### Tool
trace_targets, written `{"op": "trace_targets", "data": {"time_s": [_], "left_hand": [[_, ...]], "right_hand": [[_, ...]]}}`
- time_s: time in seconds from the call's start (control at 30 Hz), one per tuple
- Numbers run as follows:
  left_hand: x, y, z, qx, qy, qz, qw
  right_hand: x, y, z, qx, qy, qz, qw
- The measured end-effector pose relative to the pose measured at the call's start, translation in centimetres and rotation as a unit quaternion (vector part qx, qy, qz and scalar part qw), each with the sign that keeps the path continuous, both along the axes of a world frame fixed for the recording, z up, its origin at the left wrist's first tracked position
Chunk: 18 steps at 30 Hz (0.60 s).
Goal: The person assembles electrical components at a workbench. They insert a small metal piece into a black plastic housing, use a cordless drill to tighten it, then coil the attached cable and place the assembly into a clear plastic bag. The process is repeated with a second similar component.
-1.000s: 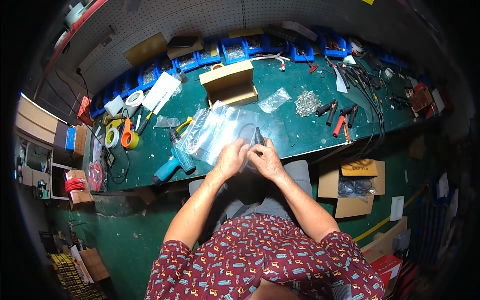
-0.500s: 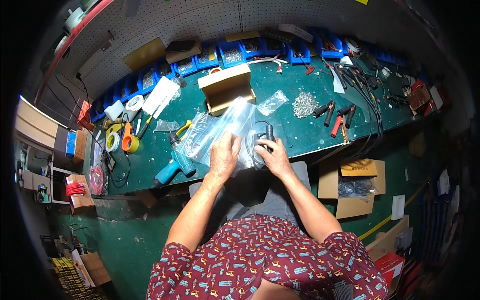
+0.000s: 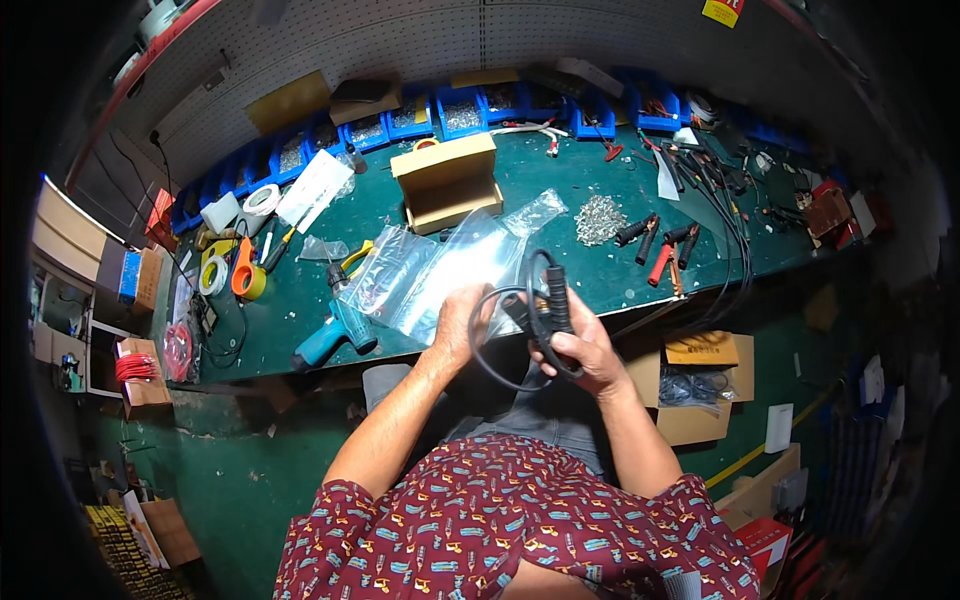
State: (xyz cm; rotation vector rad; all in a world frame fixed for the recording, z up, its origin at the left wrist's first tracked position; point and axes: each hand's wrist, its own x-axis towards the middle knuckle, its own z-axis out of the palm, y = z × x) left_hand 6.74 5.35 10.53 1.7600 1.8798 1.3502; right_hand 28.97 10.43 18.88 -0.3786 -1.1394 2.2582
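My right hand point(image 3: 592, 352) is closed around a coiled black cable point(image 3: 535, 315) with a thick ribbed black plug end point(image 3: 557, 290), held above the bench's front edge. One loop hangs left, passing in front of the fingers of my left hand point(image 3: 462, 322). That left hand is closed at the near edge of a clear plastic bag point(image 3: 455, 265), its fingertips partly hidden. More clear bags point(image 3: 392, 262) lie beside it. Behind them stands an open cardboard box point(image 3: 450, 212), its lid raised. Left of the bags lies a teal cordless drill point(image 3: 335, 335).
Blue parts bins point(image 3: 460, 112) line the back of the green bench point(image 3: 560, 230). A heap of small metal parts point(image 3: 600, 220), red and black clamps point(image 3: 662, 258) and black cables point(image 3: 735, 230) lie to the right. Orange tape point(image 3: 248, 280) sits left. An open carton point(image 3: 695, 420) stands below, right.
My right hand has lifted the black cable up and to the right, turning so the coil shows. My left hand has stayed by the bag, shifting slightly. The head view has turned a little.
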Motion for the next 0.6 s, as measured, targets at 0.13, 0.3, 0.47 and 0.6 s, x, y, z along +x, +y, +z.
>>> {"op": "trace_targets", "data": {"time_s": [0.13, 0.3, 0.47, 0.6], "left_hand": [[0.2, -0.2, 0.3, -0.015, -0.033, 0.019, 0.999], [-0.4, -1.1, 0.0, -0.077, -0.113, 0.054, 0.989], [0.1, -0.8, -0.6, -0.034, -0.056, 0.024, 0.998], [0.2, -0.7, -0.7, -0.031, -0.07, 0.029, 0.997]], "right_hand": [[-1.1, 2.4, -4.4, -0.02, -0.027, 0.021, 0.999], [0.1, 3.2, -5.9, 0.048, -0.115, -0.014, 0.992], [0.0, 3.2, -6.2, 0.197, -0.278, -0.011, 0.94], [-0.3, 3.0, -5.6, 0.258, -0.259, 0.019, 0.931]]}}
